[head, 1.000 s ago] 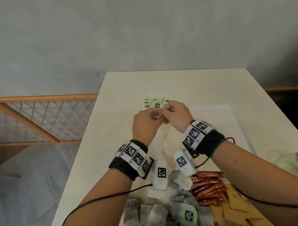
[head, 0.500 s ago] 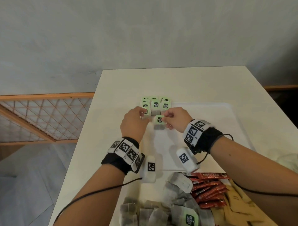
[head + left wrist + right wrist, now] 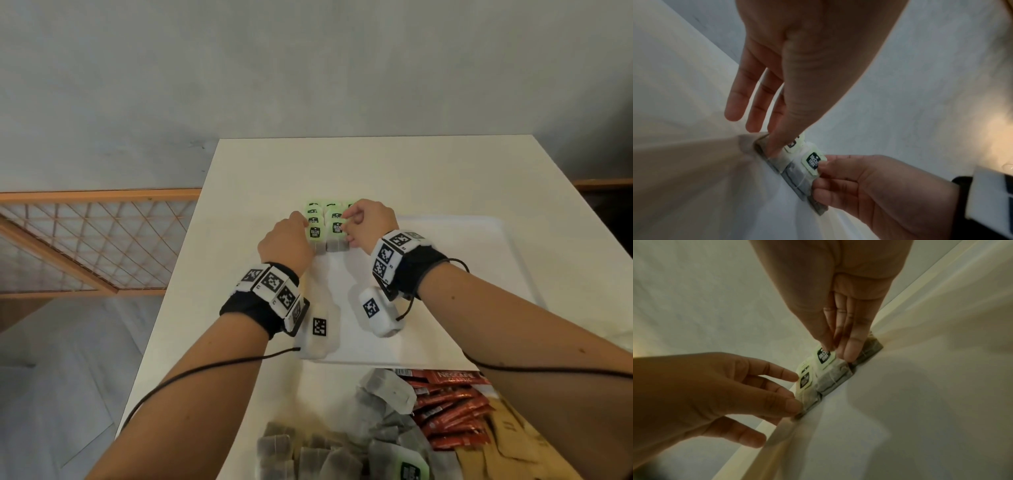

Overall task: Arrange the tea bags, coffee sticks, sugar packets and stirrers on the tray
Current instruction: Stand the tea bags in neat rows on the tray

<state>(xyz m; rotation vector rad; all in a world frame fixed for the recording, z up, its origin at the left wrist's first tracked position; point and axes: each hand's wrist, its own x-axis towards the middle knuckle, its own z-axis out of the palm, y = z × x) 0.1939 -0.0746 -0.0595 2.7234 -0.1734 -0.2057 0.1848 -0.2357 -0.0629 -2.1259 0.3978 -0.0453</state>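
The right hand (image 3: 840, 293) is reaching down with its fingers (image 3: 852, 348) pinching the green tag (image 3: 823, 356) of a tea bag (image 3: 833, 374) on the white tray (image 3: 920, 402), while the left hand (image 3: 701, 391) is touching the neighbouring tea bag (image 3: 806, 391)

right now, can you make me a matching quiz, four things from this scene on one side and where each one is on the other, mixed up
Things:
1. green-tagged tea bags
2. red coffee sticks
3. loose grey tea bags
4. left hand

Places:
A. near table edge, beside the brown packets
B. far left corner of the white tray
C. heaped at the bottom of the head view
D. at the left side of the tea bag rows

Pairs: 1-B, 2-A, 3-C, 4-D
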